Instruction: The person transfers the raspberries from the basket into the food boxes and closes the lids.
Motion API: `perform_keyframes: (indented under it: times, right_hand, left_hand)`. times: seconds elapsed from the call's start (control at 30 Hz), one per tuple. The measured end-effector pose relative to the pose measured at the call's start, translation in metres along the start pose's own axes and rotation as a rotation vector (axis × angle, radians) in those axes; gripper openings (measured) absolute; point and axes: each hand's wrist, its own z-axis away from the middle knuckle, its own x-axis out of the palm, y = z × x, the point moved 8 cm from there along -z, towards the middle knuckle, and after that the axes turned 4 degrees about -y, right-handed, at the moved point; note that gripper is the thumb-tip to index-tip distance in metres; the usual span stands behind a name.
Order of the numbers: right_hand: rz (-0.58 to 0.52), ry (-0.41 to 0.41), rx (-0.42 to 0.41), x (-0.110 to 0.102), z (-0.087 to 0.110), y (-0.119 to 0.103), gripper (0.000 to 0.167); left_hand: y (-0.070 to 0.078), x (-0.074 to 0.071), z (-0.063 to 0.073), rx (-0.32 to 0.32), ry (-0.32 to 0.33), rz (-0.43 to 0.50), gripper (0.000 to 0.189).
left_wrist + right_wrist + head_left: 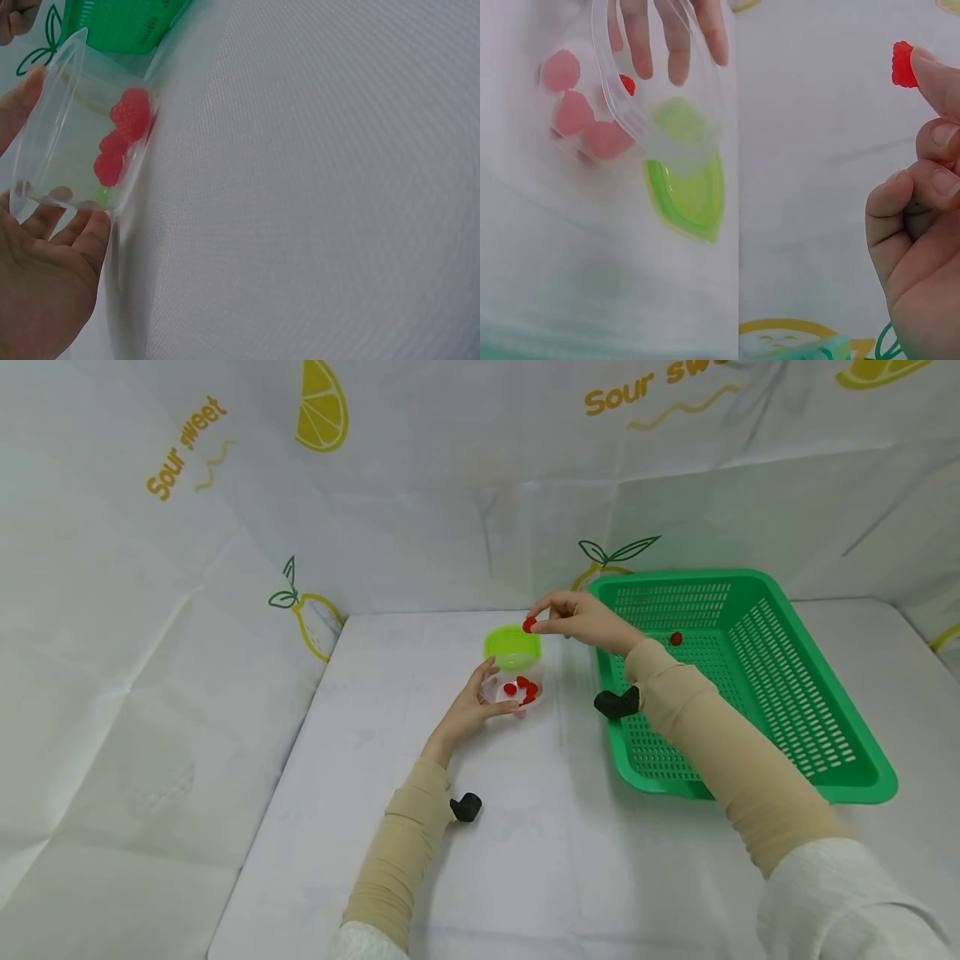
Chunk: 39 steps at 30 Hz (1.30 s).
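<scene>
My left hand [467, 714] grips a clear plastic container [491, 692] by its sides, thumb on one side and fingers on the other. Several red raspberries [132, 114] lie inside it, seen through the wall in the left wrist view. Between thumb and forefinger, my right hand [577, 618] pinches one raspberry [904, 64], raised above and to the right of the container. A lime-green lid [512, 642] lies on the table just behind the container, partly seen through it in the right wrist view.
On the right stands a large green plastic basket [836, 727] with slotted walls. A single red berry [677, 638] lies in it. My right forearm crosses over the basket's left part. The white-covered table [525, 860] meets a lemon-printed cloth [420, 527] behind.
</scene>
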Motion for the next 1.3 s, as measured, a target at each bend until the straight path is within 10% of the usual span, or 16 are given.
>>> perform_keyframes:
  times: [0.87,1.1,1.3]
  right_hand:
    - [0.078,-0.108,0.171,0.04,-0.03,0.038,0.025]
    - [0.133,-0.18,0.205,0.049,-0.031,0.044,0.025]
    - [0.189,-0.211,0.231,0.053,-0.032,0.048,0.021]
  left_hand:
    - [0.0,-0.001,0.001,0.014,0.005,-0.003,0.09]
    - [-0.026,-0.004,-0.018,0.043,0.068,0.005,0.091]
    - [-0.011,-0.003,-0.008,-0.001,0.02,0.022,0.091]
